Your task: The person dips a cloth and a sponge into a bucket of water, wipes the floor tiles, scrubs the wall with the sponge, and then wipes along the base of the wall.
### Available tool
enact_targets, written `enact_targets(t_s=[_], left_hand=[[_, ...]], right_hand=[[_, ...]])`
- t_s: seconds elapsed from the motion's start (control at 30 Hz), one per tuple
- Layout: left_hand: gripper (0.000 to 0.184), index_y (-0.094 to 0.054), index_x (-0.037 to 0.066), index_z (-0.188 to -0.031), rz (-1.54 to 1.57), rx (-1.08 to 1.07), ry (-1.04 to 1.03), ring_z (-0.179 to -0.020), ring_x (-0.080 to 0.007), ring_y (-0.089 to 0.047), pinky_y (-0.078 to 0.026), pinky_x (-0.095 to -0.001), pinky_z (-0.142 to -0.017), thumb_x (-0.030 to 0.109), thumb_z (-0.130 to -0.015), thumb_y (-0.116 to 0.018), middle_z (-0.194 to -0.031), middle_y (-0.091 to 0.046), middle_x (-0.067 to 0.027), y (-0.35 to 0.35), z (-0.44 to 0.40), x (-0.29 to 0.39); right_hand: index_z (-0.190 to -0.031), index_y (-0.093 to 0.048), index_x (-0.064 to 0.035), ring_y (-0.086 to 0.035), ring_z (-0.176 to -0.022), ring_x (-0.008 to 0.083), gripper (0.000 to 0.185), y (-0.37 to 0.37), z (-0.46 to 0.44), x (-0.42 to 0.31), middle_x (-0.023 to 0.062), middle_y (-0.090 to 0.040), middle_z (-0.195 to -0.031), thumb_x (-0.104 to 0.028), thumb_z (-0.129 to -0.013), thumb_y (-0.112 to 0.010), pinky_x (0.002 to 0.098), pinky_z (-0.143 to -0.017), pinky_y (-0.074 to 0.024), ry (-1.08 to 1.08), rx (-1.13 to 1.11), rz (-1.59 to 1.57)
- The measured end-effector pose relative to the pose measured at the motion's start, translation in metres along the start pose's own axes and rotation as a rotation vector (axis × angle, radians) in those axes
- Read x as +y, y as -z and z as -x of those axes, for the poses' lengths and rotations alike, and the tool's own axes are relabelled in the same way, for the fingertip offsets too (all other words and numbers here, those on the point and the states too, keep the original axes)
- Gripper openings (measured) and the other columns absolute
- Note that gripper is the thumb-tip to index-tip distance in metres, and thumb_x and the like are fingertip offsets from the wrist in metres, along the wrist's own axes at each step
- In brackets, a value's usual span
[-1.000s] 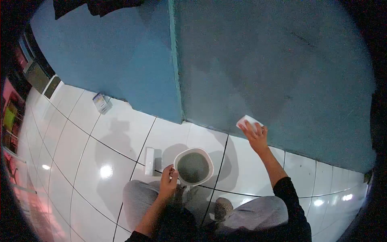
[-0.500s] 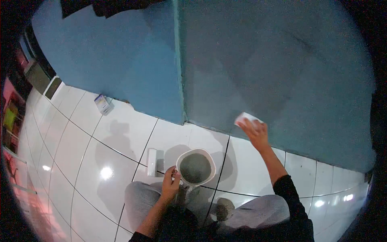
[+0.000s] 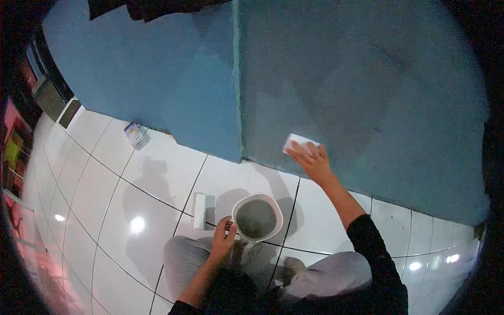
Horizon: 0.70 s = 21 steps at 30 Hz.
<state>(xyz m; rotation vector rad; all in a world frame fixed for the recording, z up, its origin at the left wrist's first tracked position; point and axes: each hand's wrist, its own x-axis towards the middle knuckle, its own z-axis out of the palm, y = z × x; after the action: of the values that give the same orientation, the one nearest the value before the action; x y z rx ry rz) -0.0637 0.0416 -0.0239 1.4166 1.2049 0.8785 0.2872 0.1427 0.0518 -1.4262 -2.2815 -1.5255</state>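
My right hand (image 3: 313, 157) presses a white sponge (image 3: 295, 142) against the lower part of the blue-grey wall (image 3: 357, 105), its fingers spread over the block. Darker, wet-looking patches show on the wall around it. Between my knees, a white plastic container (image 3: 281, 212) holds murky grey water. The curled fingers of my left hand (image 3: 224, 234) grip the container at its left edge; the exact grip is partly hidden. A white rectangular block (image 3: 199, 211) stands on the floor just left of the container.
A small printed box (image 3: 134, 136) sits by the wall at the left. White floor tiles (image 3: 152, 181) with dark joints lie under me. A vertical wall corner (image 3: 237, 89) divides the two painted faces. Dark cloth (image 3: 152, 8) hangs at the top left.
My right hand has moved the sponge left and slightly up along the wall. My left hand stays on the container. The view has shifted slightly.
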Motion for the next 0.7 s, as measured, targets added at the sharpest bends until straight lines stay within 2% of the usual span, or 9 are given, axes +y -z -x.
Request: enact_targets(t_s=[0.07,0.13,0.23,0.3,0.37,0.43,0.53,0.63,0.7], left_hand=[[0.035,-0.046,0.002,-0.118,-0.009,0.02,-0.017,-0.083,-0.0163,-0.054,-0.047,-0.0292,-0.065,0.018,-0.088,-0.056,-0.094,-0.051,-0.0094,-0.001,0.001,0.002],[0.036,-0.045,0.001,-0.118,-0.022,0.041,-0.021,-0.084,-0.0175,-0.055,-0.047,-0.03,-0.065,0.019,-0.089,-0.055,-0.095,-0.051,-0.0108,-0.003,0.003,0.012],[0.037,-0.044,0.001,-0.118,-0.069,0.031,-0.067,-0.084,-0.0197,-0.056,-0.048,-0.0315,-0.067,0.02,-0.088,-0.056,-0.097,-0.051,-0.0128,-0.007,-0.001,-0.009],[0.037,-0.044,0.001,-0.117,-0.081,0.012,-0.052,-0.084,-0.0207,-0.056,-0.048,-0.0323,-0.068,0.021,-0.087,-0.057,-0.098,-0.051,-0.0138,-0.006,-0.003,-0.012],[0.038,-0.045,0.001,-0.117,-0.103,-0.016,-0.042,-0.084,-0.0218,-0.056,-0.048,-0.0331,-0.069,0.021,-0.087,-0.057,-0.099,-0.051,-0.0147,-0.006,-0.006,-0.012],[0.038,-0.045,0.002,-0.117,-0.104,-0.036,-0.043,-0.083,-0.0221,-0.057,-0.048,-0.0331,-0.069,0.021,-0.086,-0.058,-0.097,-0.051,-0.0149,-0.004,-0.005,-0.013],[0.039,-0.045,0.001,-0.117,-0.18,-0.027,-0.109,-0.081,-0.0218,-0.057,-0.049,-0.0325,-0.065,0.021,-0.086,-0.058,-0.095,-0.052,-0.0143,-0.003,-0.007,-0.025],[0.04,-0.044,0.0,-0.117,-0.129,0.007,-0.151,-0.079,-0.0218,-0.057,-0.049,-0.0322,-0.062,0.021,-0.086,-0.059,-0.097,-0.051,-0.0148,-0.003,-0.002,-0.025],[0.041,-0.044,0.0,-0.117,-0.1,-0.006,-0.084,-0.079,-0.0217,-0.057,-0.049,-0.0323,-0.062,0.021,-0.086,-0.06,-0.097,-0.05,-0.0149,-0.002,0.002,-0.007]], right_hand=[[-0.131,-0.044,-0.0323,-0.036,-0.11,0.0233,0.054,0.008,0.031,0.014,-0.0077,-0.035,-0.139,-0.013,-0.081,-0.051,0.0456,-0.087,-0.0306,-0.117,0.035,-0.063],[-0.13,-0.044,-0.0341,-0.035,-0.113,0.024,0.053,0.015,0.066,0.027,-0.0072,-0.035,-0.139,-0.013,-0.082,-0.051,0.0467,-0.09,-0.0294,-0.164,-0.036,0.032],[-0.13,-0.044,-0.0341,-0.032,-0.118,0.0263,0.052,0.022,0.085,0.038,-0.0063,-0.033,-0.14,-0.013,-0.083,-0.05,0.0475,-0.09,-0.0295,-0.186,-0.099,0.053],[-0.131,-0.043,-0.0337,-0.031,-0.118,0.0285,0.055,0.018,0.064,0.03,-0.0058,-0.032,-0.141,-0.012,-0.081,-0.051,0.0476,-0.089,-0.0303,-0.179,-0.093,0.041],[-0.132,-0.042,-0.0315,-0.032,-0.115,0.0288,0.057,0.005,0.025,0.021,-0.0055,-0.032,-0.14,-0.012,-0.079,-0.053,0.0476,-0.087,-0.0315,-0.092,0.091,0.082],[-0.132,-0.041,-0.0311,-0.033,-0.114,0.0281,0.058,0.0,-0.013,0.006,-0.0066,-0.031,-0.141,-0.011,-0.078,-0.053,0.0465,-0.088,-0.0335,-0.017,0.026,-0.077],[-0.128,-0.045,-0.0352,-0.034,-0.114,0.0237,0.052,-0.008,-0.048,-0.013,-0.0091,-0.033,-0.139,-0.016,-0.081,-0.056,0.0471,-0.087,-0.0321,0.033,0.001,-0.035],[-0.132,-0.041,-0.0312,-0.037,-0.111,0.022,0.059,-0.003,-0.025,0.0,-0.0089,-0.028,-0.142,-0.008,-0.079,-0.05,0.043,-0.086,-0.0379,0.024,0.033,-0.11],[-0.132,-0.041,-0.0319,-0.04,-0.107,0.0218,0.061,0.003,0.018,0.014,-0.0095,-0.028,-0.142,-0.007,-0.078,-0.052,0.0451,-0.086,-0.0375,0.008,-0.043,-0.128]])
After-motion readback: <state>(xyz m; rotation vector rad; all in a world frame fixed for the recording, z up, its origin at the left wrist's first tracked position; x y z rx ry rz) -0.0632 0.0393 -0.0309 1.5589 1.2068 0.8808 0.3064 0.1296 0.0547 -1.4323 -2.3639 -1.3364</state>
